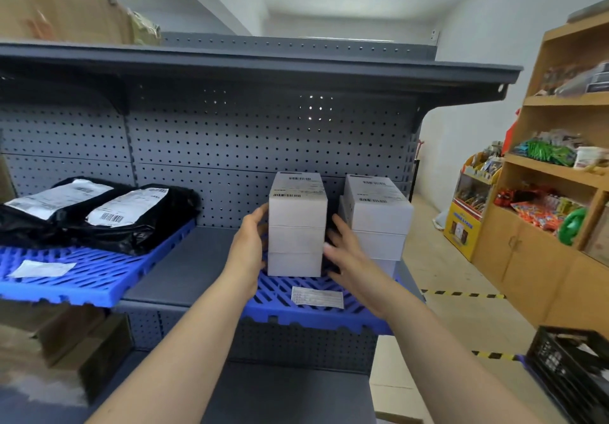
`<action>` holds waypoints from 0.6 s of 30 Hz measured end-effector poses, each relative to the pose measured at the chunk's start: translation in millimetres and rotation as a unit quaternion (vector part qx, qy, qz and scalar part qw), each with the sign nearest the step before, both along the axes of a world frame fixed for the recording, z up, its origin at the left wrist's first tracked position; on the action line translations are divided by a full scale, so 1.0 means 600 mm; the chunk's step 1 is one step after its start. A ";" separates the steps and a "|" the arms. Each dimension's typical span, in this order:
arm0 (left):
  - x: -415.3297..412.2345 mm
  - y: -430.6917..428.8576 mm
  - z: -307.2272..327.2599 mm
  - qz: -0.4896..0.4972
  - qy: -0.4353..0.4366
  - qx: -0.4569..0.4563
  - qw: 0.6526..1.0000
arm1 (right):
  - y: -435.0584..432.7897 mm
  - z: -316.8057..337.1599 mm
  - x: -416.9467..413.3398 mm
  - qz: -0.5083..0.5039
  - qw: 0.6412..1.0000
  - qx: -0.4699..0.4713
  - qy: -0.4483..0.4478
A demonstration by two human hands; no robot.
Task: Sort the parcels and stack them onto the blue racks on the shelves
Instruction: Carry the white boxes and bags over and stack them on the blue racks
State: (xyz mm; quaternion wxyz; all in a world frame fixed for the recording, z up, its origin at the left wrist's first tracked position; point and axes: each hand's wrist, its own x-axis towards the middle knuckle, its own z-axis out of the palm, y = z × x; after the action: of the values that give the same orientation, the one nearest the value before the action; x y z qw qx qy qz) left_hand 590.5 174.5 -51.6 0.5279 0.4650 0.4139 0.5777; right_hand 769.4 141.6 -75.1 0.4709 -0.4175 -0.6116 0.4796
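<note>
Two stacks of white boxes stand on the right blue rack (283, 298) of the grey shelf. The left stack (296, 225) is three boxes high, with a shipping label on top. The right stack (379, 212) stands just beside it. My left hand (250, 242) lies flat against the left side of the left stack, fingers straight. My right hand (349, 258) is blurred, with fingers spread in the gap between the two stacks, close to the left stack's right side. On the left blue rack (82, 278) lie black plastic parcels (99, 216) with white labels.
A paper label (318, 296) lies on the right rack's front, another (43, 268) on the left rack. A black crate (573, 364) stands at the lower right. A wooden shelf (560, 173) of goods fills the right side. Cardboard boxes (66, 14) sit on the top shelf.
</note>
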 end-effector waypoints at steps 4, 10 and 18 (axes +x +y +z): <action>-0.006 -0.005 -0.016 -0.003 0.005 0.016 1.000 | -0.037 0.016 0.045 0.021 0.996 0.030 -0.077; -0.027 0.013 0.000 0.073 -0.005 0.018 0.997 | -0.098 0.059 0.122 -0.005 0.990 0.092 -0.108; -0.014 0.041 0.005 0.044 -0.008 -0.036 0.998 | -0.069 0.090 0.194 -0.260 0.950 0.163 -0.047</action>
State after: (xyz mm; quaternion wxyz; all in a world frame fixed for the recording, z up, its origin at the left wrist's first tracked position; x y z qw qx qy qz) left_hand 582.3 199.4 -48.8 0.5213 0.4228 0.4504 0.5887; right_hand 885.8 100.5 -20.9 0.6116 -0.5016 -0.5734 0.2136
